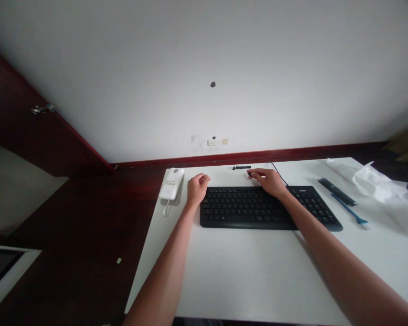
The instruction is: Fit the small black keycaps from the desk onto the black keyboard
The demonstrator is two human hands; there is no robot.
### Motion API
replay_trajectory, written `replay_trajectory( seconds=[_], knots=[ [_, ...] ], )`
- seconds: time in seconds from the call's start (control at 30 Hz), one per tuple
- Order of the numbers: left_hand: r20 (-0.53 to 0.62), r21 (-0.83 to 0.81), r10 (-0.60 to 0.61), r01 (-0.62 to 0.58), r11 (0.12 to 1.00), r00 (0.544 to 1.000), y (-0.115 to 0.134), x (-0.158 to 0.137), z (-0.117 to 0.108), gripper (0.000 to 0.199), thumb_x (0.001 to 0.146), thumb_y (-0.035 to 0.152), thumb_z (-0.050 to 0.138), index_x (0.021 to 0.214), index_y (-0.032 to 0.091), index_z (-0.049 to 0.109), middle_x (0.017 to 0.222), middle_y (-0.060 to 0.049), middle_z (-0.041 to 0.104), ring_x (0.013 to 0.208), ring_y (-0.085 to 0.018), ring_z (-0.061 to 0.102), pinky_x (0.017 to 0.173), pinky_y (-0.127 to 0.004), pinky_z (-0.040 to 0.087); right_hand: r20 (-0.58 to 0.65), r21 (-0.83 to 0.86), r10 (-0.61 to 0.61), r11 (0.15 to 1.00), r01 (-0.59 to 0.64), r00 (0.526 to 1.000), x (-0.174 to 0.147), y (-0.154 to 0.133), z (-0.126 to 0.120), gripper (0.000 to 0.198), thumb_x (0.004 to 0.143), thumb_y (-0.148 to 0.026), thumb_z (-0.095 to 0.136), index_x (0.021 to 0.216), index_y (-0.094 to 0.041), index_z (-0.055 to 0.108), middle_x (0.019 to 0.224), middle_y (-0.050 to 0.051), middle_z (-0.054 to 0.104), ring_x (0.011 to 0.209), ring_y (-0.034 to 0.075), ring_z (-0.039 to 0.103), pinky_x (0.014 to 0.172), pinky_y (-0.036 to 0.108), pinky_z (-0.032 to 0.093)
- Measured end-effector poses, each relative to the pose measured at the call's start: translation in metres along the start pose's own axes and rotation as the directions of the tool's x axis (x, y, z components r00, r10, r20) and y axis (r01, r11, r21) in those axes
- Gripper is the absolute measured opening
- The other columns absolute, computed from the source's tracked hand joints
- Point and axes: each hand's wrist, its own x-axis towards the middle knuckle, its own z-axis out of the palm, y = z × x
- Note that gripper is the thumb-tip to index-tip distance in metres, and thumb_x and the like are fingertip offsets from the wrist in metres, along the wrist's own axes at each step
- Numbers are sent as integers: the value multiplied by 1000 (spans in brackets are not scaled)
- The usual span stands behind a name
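Observation:
A black keyboard (241, 213) lies across the white table. Beyond its back edge, my right hand (267, 180) pinches a small black keycap (249, 173) between thumb and fingertips, with the forearm crossing over the keyboard's right half. To the left of that keycap, several more black keycaps (241, 167) sit in a short row near the table's far edge. My left hand (197, 188) rests by the keyboard's back left corner, its fingers curled in and nothing visible in them.
On the table's left side is a white power bank (172, 184) with a short cable loop. A dark flat strip (336, 191), a blue brush-like tool (349, 209) and a crumpled white plastic bag (381, 185) lie at the right. The wall (204, 113) rises behind the table (245, 271).

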Motion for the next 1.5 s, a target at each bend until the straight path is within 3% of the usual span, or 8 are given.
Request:
replay_trajectory(
  seconds=[0.2, 0.37, 0.67, 0.83, 1.03, 1.27, 1.5],
  knots=[
    [-12, -10, 14, -14, 1000, 1000, -2, 0, 1, 27, 94, 33, 54, 78, 19, 71, 74, -2, 72, 69, -15, 65, 67, -23, 44, 59, 11, 17, 1000, -18, 998, -1, 4, 3, 35, 92, -40, 60, 117, -24, 77, 94, 3, 81, 90, 25, 76, 87, 36, 54],
    [-16, -4, 19, -19, 1000, 1000, -3, 0, 1, 27, 94, 33, 54, 78, 20, 71, 73, -2, 71, 69, -15, 65, 68, -23, 45, 20, 12, -19, 1000, 18, 1000, -1, 5, 2, 33, 90, -39, 61, 115, -25, 77, 83, 1, 77, 82, 22, 74, 83, 34, 53],
    [-4, -6, 4, -4, 1000, 1000, -2, 0, 0, 27, 94, 35, 55, 77, 20, 70, 72, -1, 70, 69, -15, 64, 68, -23, 44, 18, 13, 1, 1000, -1, 1000, -5, 2, 0, 30, 85, -43, 71, 106, -24, 78, 87, 4, 79, 79, 24, 75, 78, 35, 58],
    [-10, -5, 6, -6, 1000, 1000, 0, 0, -1, 28, 95, 35, 54, 77, 20, 70, 71, -1, 69, 68, -15, 64, 67, -23, 44, 100, -17, -89, 996, 91, 991, -15, -21, 1, 26, 92, -34, 62, 110, -23, 78, 105, 5, 81, 90, 24, 77, 90, 39, 61],
    [-3, -2, -10, 10, 1000, 1000, 1, 0, -1, 30, 96, 35, 53, 78, 19, 70, 74, -2, 71, 70, -15, 65, 68, -23, 45, 177, 4, -304, 951, 308, 936, -23, -48, 0, 25, 94, -26, 58, 108, -22, 78, 114, 7, 77, 94, 22, 75, 86, 36, 62],
    [-2, -19, -24, 24, 1000, 1000, 3, 1, -2, 28, 95, 33, 54, 77, 19, 70, 72, -2, 71, 70, -15, 66, 67, -23, 45, 279, 19, -195, 980, 198, 940, -26, -50, -1, 11, 89, -26, 68, 97, -25, 76, 89, 0, 80, 82, 20, 76, 78, 31, 60],
    [-6, -20, -16, 16, 1000, 1000, 2, 1, -1, 27, 95, 33, 54, 78, 19, 70, 74, -2, 71, 71, -15, 66, 67, -23, 45, 323, -99, -241, 953, 285, 915, -27, -47, 3, 15, 91, -22, 65, 94, -28, 79, 94, -1, 81, 86, 22, 76, 83, 33, 57]
  ],
)
